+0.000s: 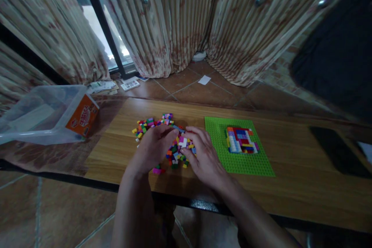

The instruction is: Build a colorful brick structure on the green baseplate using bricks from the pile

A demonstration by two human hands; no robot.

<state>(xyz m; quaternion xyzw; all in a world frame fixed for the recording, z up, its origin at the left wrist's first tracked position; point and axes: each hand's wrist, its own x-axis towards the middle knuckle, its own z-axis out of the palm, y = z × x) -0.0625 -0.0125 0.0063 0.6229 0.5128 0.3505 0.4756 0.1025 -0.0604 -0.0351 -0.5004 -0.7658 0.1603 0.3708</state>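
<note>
A loose heap of small colourful toy bricks (174, 154) lies on the wooden tabletop between my hands. My right hand (203, 157) has its thumb and index finger closed around a white and pink toy brick piece (183, 142) just over the heap. It may be more than one brick. My left hand (155, 145) is bent over the heap's left side, thumb and fingers drawn close together; whatever is between them is hidden. Right of my hands lies a green baseplate (213, 133), bearing a roughly square build of multicoloured bricks (242, 140).
A clear plastic bin (58, 135) with an orange label stands at the left. Beyond it lie papers (103, 86) near the window. A dark flat object (338, 149) rests on the table (293, 170) at the right. Striped curtains (174, 27) hang behind.
</note>
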